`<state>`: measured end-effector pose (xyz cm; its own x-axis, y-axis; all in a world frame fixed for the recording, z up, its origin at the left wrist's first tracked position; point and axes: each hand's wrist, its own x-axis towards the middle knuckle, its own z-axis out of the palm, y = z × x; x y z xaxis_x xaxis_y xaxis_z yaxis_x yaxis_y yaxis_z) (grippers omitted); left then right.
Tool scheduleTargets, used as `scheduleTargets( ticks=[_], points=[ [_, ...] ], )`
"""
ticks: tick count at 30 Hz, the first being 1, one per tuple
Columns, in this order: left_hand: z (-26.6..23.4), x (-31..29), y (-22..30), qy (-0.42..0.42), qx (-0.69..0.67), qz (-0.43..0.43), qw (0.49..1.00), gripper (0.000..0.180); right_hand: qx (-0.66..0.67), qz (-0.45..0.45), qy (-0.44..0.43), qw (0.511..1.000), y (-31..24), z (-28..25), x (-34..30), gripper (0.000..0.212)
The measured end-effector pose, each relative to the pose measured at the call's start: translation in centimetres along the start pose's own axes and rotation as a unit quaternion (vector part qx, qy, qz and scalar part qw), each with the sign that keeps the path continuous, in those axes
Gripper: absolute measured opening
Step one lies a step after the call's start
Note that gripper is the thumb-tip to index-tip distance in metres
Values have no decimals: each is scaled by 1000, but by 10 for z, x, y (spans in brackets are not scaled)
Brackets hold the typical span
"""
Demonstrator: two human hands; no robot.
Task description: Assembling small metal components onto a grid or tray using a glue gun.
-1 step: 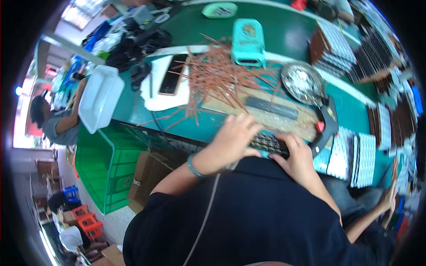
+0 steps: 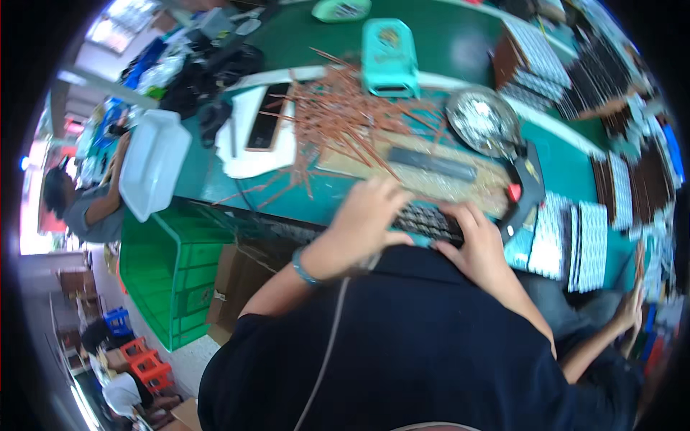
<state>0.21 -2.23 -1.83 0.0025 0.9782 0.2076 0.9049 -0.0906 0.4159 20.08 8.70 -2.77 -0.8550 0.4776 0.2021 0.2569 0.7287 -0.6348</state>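
Note:
Both my hands rest on a dark gridded tray [image 2: 428, 220] at the near edge of the green table [image 2: 460, 43]. My left hand [image 2: 368, 215] covers the tray's left end with curled fingers; a bracelet sits on that wrist. My right hand [image 2: 480, 246] grips its right end. Just beyond the tray lie a brown board with a dark flat bar [image 2: 431, 164] and a loose pile of thin copper-coloured rods [image 2: 338, 118].
A teal device [image 2: 389, 61], a round metal dish [image 2: 483, 122] and a black phone [image 2: 264, 126] on white sheet lie further back. Stacked gridded trays [image 2: 568, 237] fill the right. A white tub [image 2: 151, 161], green crate [image 2: 169, 276] and seated person [image 2: 79, 205] are on the left.

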Motion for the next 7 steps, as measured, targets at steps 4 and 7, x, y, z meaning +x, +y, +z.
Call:
scheduleTargets(
  ticks=[4,7],
  points=[
    [2,-14,-4,3,-99,-50,994,49,75,25,-12,997,-1,4,-3,58],
    [2,-11,-8,-47,-211,-150,965,48,121,96,-33,987,1,1,3,57]
  ],
)
